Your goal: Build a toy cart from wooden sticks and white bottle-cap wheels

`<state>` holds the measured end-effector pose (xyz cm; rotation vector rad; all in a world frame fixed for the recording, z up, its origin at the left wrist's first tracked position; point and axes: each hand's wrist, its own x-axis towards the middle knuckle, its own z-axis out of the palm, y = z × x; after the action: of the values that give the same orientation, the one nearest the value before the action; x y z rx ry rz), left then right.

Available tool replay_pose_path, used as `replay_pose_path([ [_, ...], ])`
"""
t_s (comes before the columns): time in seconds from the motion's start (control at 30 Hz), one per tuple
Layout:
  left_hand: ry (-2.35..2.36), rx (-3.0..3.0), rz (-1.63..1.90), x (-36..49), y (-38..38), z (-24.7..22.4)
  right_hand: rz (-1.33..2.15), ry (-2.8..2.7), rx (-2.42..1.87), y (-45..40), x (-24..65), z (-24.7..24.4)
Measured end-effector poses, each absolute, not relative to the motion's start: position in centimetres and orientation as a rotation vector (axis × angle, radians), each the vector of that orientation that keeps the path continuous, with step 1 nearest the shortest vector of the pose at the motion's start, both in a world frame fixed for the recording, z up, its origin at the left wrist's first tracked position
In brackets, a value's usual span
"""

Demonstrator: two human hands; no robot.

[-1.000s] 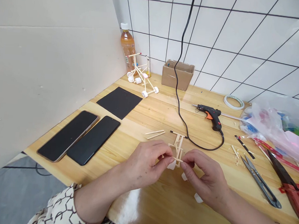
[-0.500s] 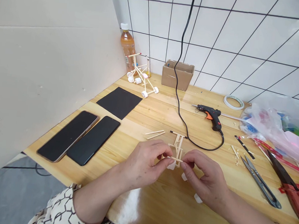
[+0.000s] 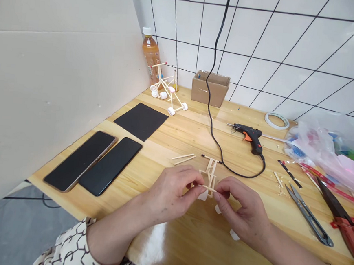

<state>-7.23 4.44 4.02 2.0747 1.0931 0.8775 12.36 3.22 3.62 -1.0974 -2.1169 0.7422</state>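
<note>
A short thin wooden stick (image 3: 209, 188) is held level between my two hands. My left hand (image 3: 175, 191) pinches its left end between thumb and fingers. The right end is pinched by my right hand (image 3: 246, 209). Just beyond and partly behind the stick lies a small frame of wooden sticks (image 3: 212, 168) with a black-wrapped crossbar at its far end. White pieces show beside my right fingers, and one white piece (image 3: 234, 235) lies below that hand. Two loose sticks (image 3: 184, 159) rest beyond my left hand.
Two phones (image 3: 109, 166) and a black sheet (image 3: 141, 121) lie left. Behind stand a stick model with white wheels (image 3: 168, 89), a bottle (image 3: 151, 55) and a cardboard box (image 3: 210, 90). A corded glue gun (image 3: 250, 136), scissors (image 3: 309, 216), pliers (image 3: 341, 223) and plastic bags (image 3: 326, 140) are right.
</note>
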Motion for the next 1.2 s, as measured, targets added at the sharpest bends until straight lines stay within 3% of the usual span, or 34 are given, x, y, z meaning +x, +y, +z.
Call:
replay_pose_path([
  [1.2, 1.105, 2.071, 0.888, -7.32, 4.46, 4.08, 0.727, -2.108, -1.108, 3.24, 12.34, 3.2],
])
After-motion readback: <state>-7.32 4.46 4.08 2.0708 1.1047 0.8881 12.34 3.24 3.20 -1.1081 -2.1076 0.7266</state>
